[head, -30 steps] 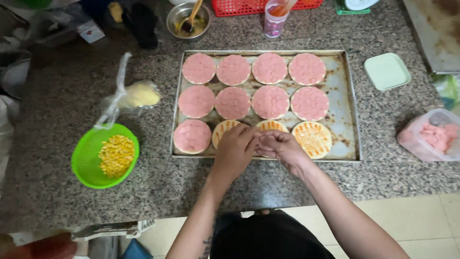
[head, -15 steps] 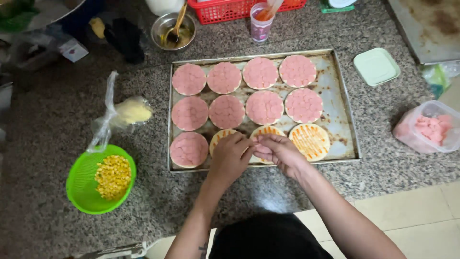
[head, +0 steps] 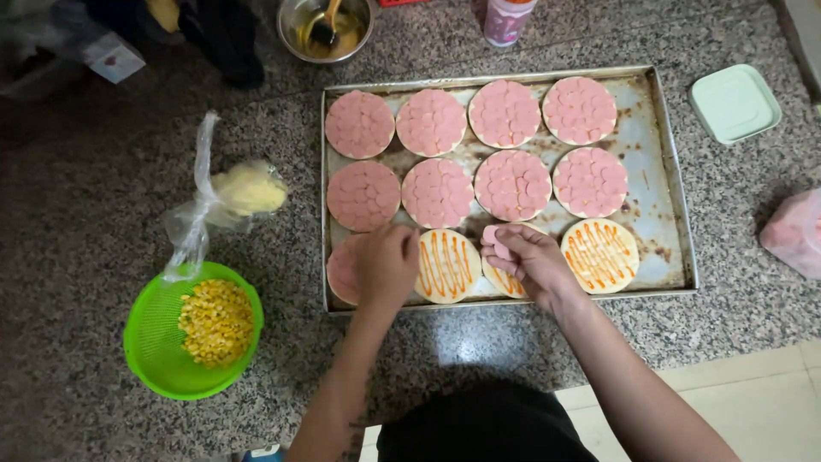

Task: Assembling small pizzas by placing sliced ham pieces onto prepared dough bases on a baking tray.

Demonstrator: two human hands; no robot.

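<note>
Two hands over baking tray [head: 676, 214] front row | right hand [head: 530, 261] pinching pink sausage slices [head: 494, 244] above sauced base [head: 505, 281] | left hand [head: 386, 267] curled, grip unclear | best: lay slices flat, overlapping, edge-to-edge.

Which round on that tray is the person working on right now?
Find the metal baking tray on the speckled counter and look along its front row. The round lies half hidden under the right hand, which holds pink slices. Unlike the sauce-striped rounds on either side, it is partly covered.
</note>
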